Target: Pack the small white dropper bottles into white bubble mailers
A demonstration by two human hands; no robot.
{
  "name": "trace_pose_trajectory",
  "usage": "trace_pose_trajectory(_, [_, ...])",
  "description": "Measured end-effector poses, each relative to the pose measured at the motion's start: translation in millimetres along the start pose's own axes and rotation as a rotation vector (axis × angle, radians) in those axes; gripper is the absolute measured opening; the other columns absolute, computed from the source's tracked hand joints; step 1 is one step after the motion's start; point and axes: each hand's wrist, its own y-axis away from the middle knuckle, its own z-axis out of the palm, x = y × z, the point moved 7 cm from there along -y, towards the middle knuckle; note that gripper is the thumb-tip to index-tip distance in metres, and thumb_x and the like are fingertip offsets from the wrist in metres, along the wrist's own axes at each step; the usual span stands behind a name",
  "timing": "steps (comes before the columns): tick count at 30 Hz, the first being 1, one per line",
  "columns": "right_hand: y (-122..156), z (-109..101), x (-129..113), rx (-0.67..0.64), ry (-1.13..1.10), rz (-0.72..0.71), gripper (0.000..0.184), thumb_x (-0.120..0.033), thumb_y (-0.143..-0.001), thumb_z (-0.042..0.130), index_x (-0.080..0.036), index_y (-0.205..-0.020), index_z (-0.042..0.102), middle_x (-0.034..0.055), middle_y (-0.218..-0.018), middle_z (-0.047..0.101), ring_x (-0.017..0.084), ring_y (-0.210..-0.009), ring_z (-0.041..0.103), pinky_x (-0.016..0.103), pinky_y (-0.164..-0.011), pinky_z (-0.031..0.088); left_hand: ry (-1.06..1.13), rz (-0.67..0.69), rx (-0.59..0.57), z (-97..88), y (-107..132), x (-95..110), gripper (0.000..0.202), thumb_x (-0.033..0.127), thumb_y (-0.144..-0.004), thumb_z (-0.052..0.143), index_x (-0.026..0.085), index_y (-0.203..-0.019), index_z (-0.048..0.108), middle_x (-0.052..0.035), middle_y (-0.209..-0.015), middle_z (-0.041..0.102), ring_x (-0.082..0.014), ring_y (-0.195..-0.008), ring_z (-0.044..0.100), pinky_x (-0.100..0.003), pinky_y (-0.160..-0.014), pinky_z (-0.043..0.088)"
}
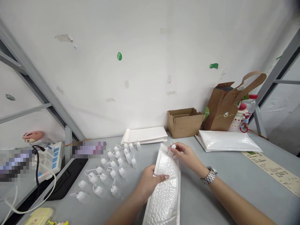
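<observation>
A white bubble mailer [165, 197] lies lengthwise in front of me, its far end a little raised. My left hand [151, 181] grips it by the left edge, thumb flat across the top. At the mailer's far end my right hand [184, 153] pinches a small translucent squeeze bottle [173, 146] with a white tethered cap. The bottle's lower part is hidden by the fingers and the mailer. Left of the mailer stand several similar squeeze bottles [113, 173] in loose rows on the grey table [201, 200].
At the back are a stack of white mailers [145, 135], a cardboard box [186, 123] and a brown paper bag [221, 109]. More padded mailers [229, 140] lie at right beside a printed strip [274, 172]. A power strip [50, 161] with cables sits at left.
</observation>
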Motion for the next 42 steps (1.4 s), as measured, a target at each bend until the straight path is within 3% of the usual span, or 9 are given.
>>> trace_pose_trajectory(10, [4.3, 14.5, 4.5, -0.131, -0.217, 0.096, 0.047, -0.051, -0.073, 0.057, -0.02, -0.105, 0.043, -0.0099, -0.054, 0.04, 0.011, -0.05, 0.043, 0.022, -0.048, 0.032, -0.058, 0.084, 0.04, -0.3, 0.4, 9.2, 0.039, 0.045, -0.056, 0.073, 0.013, -0.076, 0.065, -0.0046, -0.072, 0.067, -0.0202, -0.068, 0.058, -0.027, -0.062, 0.04])
trace_pose_trajectory(15, [5.4, 16.9, 3.8, -0.114, -0.055, 0.045, 0.033, -0.052, -0.08, 0.048, -0.019, -0.081, 0.051, -0.005, -0.06, 0.044, 0.011, -0.057, 0.041, 0.023, -0.052, 0.031, 0.005, 0.134, 0.003, 4.5, -1.3, 10.6, 0.044, 0.054, -0.063, 0.064, 0.012, -0.077, 0.065, -0.0031, -0.067, 0.063, -0.0182, -0.067, 0.054, -0.026, -0.063, 0.038])
trace_pose_trajectory(18, [8.7, 26.8, 1.4, -0.282, -0.021, 0.024, 0.042, -0.052, -0.083, 0.042, -0.018, -0.059, 0.045, -0.0056, -0.056, 0.034, 0.009, -0.053, 0.033, 0.023, -0.05, 0.027, 0.008, 0.148, -0.018, 6.8, -0.3, 11.2, 0.043, 0.055, -0.067, 0.061, 0.013, -0.073, 0.065, -0.0014, -0.062, 0.059, -0.0162, -0.064, 0.051, -0.025, -0.062, 0.036])
trace_pose_trajectory(21, [16.3, 40.4, 3.9, -0.469, -0.004, 0.045, 0.047, -0.052, -0.084, 0.04, -0.018, -0.052, 0.037, -0.0068, -0.053, 0.024, 0.008, -0.05, 0.023, 0.023, -0.047, 0.02, 0.016, 0.128, -0.019, 6.4, 0.3, 8.1, 0.043, 0.056, -0.068, 0.059, 0.013, -0.068, 0.064, 0.0001, -0.059, 0.055, -0.0142, -0.061, 0.047, -0.024, -0.059, 0.035])
trace_pose_trajectory(26, [13.4, 34.9, 9.4, -0.273, 0.022, 0.018, 0.028, -0.046, -0.081, 0.051, -0.018, -0.078, 0.051, -0.0062, -0.06, 0.039, 0.009, -0.055, 0.036, 0.021, -0.051, 0.03, 0.052, 0.063, -0.011, 4.6, -1.3, -0.7, 0.044, 0.056, -0.066, 0.061, 0.012, -0.068, 0.062, 0.0005, -0.06, 0.051, -0.0123, -0.059, 0.043, -0.023, -0.056, 0.032])
trace_pose_trajectory(31, [15.6, 41.5, 9.2, -0.388, 0.136, 0.005, 0.04, -0.048, -0.083, 0.046, -0.018, -0.058, 0.046, -0.0054, -0.055, 0.039, 0.009, -0.052, 0.037, 0.022, -0.048, 0.029, 0.067, 0.028, -0.036, 6.7, 0.8, -1.7, 0.046, 0.058, -0.062, 0.062, 0.013, -0.068, 0.059, -0.0003, -0.062, 0.052, -0.0146, -0.063, 0.047, -0.025, -0.061, 0.033])
trace_pose_trajectory(36, [2.1, 18.2, -17.4, 0.006, 0.271, -0.147, 0.031, -0.042, -0.086, 0.045, -0.019, -0.069, 0.055, 0.0008, -0.067, 0.056, 0.015, -0.064, 0.05, 0.027, -0.062, 0.04, -0.055, -0.036, -0.107, 11.1, 3.9, -3.8, 0.049, 0.063, -0.057, 0.061, 0.014, -0.062, 0.054, 0.0021, -0.059, 0.047, -0.0131, -0.059, 0.042, -0.026, -0.061, 0.03])
trace_pose_trajectory(39, [-13.0, 29.6, -35.9, 0.026, 0.263, -0.242, 0.021, -0.037, -0.085, 0.047, -0.02, -0.08, 0.059, 0.0029, -0.077, 0.058, 0.016, -0.069, 0.053, 0.028, -0.067, 0.043, -0.14, -0.036, -0.124, 12.2, 4.3, -5.7, 0.048, 0.063, -0.058, 0.058, 0.016, -0.06, 0.05, 0.0045, -0.056, 0.04, -0.0111, -0.057, 0.035, -0.025, -0.058, 0.026])
trace_pose_trajectory(42, [-37.9, 57.6, -44.2, -0.051, 0.234, -0.264, 0.018, -0.032, -0.082, 0.053, -0.02, -0.093, 0.06, 0.0042, -0.089, 0.056, 0.015, -0.072, 0.054, 0.028, -0.068, 0.045, -0.202, -0.036, -0.138, 13.5, 2.9, -10.5, 0.048, 0.063, -0.06, 0.057, 0.017, -0.057, 0.048, 0.0056, -0.054, 0.034, -0.0097, -0.055, 0.029, -0.025, -0.056, 0.022])
